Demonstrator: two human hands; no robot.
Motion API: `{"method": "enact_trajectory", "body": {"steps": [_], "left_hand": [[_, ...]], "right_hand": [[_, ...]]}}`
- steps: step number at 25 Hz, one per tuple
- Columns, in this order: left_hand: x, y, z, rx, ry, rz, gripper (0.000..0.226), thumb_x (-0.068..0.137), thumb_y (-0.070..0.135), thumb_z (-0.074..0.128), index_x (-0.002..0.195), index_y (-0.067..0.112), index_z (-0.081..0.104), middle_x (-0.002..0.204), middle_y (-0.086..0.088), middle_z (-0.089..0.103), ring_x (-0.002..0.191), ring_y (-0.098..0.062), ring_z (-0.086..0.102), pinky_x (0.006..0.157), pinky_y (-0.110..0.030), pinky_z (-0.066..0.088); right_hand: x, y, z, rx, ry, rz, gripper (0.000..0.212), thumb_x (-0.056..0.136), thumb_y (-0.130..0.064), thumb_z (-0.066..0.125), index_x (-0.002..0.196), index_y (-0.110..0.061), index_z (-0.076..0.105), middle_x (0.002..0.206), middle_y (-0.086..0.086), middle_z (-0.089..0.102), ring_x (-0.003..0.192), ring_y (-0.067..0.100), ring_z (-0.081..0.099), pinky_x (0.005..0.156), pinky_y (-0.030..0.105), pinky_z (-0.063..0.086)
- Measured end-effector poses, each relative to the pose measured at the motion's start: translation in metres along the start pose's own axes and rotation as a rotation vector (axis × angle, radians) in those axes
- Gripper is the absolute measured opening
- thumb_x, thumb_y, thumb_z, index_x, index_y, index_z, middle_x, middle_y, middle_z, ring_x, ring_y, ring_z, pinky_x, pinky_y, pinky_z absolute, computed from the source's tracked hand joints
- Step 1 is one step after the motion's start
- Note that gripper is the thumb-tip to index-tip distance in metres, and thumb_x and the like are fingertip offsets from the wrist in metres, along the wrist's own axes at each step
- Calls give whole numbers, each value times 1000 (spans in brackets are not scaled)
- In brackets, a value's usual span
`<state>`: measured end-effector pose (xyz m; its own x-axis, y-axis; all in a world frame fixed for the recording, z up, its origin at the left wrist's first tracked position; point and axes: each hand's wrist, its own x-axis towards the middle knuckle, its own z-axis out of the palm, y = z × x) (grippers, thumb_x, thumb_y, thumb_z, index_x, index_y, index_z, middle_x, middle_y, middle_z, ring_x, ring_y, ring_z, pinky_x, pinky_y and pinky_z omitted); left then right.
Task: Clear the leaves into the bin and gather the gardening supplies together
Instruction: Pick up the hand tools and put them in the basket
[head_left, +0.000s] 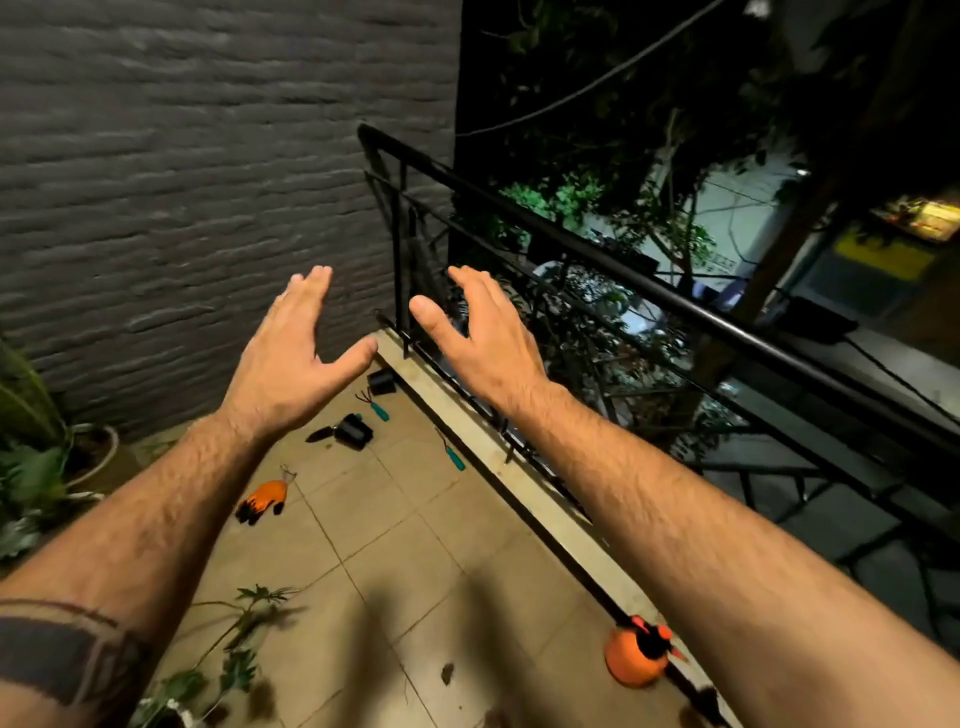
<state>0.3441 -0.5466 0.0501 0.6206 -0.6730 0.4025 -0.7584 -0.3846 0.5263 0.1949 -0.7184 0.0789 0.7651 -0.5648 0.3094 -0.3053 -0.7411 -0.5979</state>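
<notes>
Your left hand (291, 353) and right hand (483, 338) hang spread, holding nothing; gathering looks unstarted; supplies lie scattered — glove (262, 501) mid-floor, black pots (356, 431) and hand tools (449, 452) toward the far railing-side corner; reach there next.

A home balcony at night, high above a street. Beige floor tiles (415, 545) run along a black metal railing (649, 291), with a grey textured wall (182, 182) closing the far left side. Past the railing lie treetops and a lit building — all far below. Garden clutter marks it as a domestic planting spot — potted plants (31, 457) at the left, small black pots (356, 431), green-handled hand tools (452, 457), an orange glove (265, 501), an orange sprayer (636, 657).
</notes>
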Motion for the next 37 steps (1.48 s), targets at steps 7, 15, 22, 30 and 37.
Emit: {"method": "enact_trajectory", "body": {"steps": [7, 15, 22, 30, 37], "left_hand": [[46, -18, 8, 62, 107, -117, 98, 82, 73, 44, 162, 24, 15, 168, 4, 15, 154, -11, 7, 119, -27, 5], [79, -122, -19, 163, 101, -235, 102, 81, 80, 37, 162, 21, 17, 168, -1, 17, 155, -16, 10, 122, -31, 7], [108, -242, -50, 193, 26, -333, 110, 81, 90, 27, 161, 15, 17, 168, -8, 18, 155, -22, 11, 127, -40, 9], [152, -280, -31, 184, 41, -457, 103, 85, 85, 29, 161, 17, 16, 168, -4, 16, 155, -18, 8, 125, -36, 7], [221, -281, 20, 174, 69, -557, 102, 85, 83, 32, 161, 15, 18, 168, -4, 18, 155, -18, 9, 127, -39, 8]], "right_hand": [[90, 16, 26, 33, -95, -141, 81, 95, -73, 39, 157, -20, 34, 164, 0, 31, 153, 16, 22, 122, 43, 27], [174, -3, 99, 0, -197, -190, 85, 94, -76, 36, 158, -20, 31, 166, 1, 27, 155, 17, 15, 124, 39, 18], [245, -20, 173, -84, -213, -141, 90, 94, -77, 33, 159, -16, 29, 166, 5, 26, 156, 20, 14, 125, 41, 17], [330, 3, 222, -132, -296, -180, 88, 95, -75, 34, 160, -16, 27, 167, 5, 24, 156, 20, 13, 125, 42, 18], [423, 50, 237, -152, -380, -246, 84, 97, -72, 35, 160, -17, 27, 167, 5, 23, 156, 20, 12, 123, 43, 18]]}}
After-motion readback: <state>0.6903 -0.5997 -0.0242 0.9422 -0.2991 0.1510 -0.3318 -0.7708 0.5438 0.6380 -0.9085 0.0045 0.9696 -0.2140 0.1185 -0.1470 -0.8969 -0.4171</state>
